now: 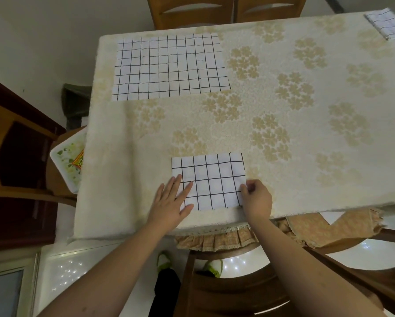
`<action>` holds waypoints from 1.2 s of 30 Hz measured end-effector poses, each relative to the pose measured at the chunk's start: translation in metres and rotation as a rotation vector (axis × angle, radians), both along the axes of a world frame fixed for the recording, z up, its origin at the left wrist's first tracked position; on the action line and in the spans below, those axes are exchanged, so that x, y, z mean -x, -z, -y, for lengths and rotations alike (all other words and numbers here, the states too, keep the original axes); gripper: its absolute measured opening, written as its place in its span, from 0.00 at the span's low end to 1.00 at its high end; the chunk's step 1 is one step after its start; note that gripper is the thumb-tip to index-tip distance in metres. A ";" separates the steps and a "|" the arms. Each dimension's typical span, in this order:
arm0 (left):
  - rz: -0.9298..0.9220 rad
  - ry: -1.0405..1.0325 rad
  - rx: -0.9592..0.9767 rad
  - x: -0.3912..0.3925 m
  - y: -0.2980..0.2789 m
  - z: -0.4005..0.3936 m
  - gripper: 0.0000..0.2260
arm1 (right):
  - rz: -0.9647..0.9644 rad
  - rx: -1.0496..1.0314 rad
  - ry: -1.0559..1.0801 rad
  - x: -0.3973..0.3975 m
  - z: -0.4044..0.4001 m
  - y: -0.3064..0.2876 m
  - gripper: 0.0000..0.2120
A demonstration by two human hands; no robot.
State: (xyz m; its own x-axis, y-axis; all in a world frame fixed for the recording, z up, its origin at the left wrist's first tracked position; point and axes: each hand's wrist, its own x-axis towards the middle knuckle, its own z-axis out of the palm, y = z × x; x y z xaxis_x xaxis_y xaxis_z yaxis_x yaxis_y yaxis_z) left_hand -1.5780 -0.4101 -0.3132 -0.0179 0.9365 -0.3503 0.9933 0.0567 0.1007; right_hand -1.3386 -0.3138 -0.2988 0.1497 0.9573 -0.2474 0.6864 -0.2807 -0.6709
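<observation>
A small folded white cloth with a black grid (pixel 211 177) lies near the front edge of the table (pixel 283 115), which is covered by a cream floral tablecloth. My left hand (pixel 171 200) lies flat with straight fingers on the cloth's left part. My right hand (pixel 256 197) pinches the cloth's right edge between thumb and fingers. A larger grid cloth (pixel 169 65) lies spread flat at the far left of the table.
Another folded grid cloth (pixel 386 22) sits at the far right corner. Wooden chairs stand behind the table (pixel 226 10), at its left (pixel 20 156) and in front of me (pixel 237 282). A white tray (pixel 66 161) rests on the left chair.
</observation>
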 end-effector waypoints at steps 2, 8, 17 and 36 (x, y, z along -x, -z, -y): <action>0.005 0.001 -0.001 0.000 0.001 0.000 0.29 | 0.037 -0.025 0.010 -0.001 0.001 0.004 0.10; 0.014 -0.006 -0.003 -0.002 0.002 0.001 0.29 | 0.169 -0.353 -0.250 0.014 0.010 0.005 0.18; 0.015 -0.082 -0.008 0.000 0.004 0.001 0.32 | 0.460 -0.197 -0.756 0.023 0.038 0.035 0.29; 0.131 -0.136 -0.197 0.045 -0.016 -0.045 0.28 | 0.433 -0.124 -0.304 0.018 0.064 0.006 0.29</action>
State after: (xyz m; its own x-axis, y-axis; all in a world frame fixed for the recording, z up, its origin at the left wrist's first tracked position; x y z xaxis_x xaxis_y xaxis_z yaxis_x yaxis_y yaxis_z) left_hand -1.6230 -0.3655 -0.2975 -0.1153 0.9788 -0.1693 0.9557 0.1558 0.2498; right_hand -1.3569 -0.3777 -0.3052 -0.0754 0.9914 -0.1068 0.9452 0.0369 -0.3244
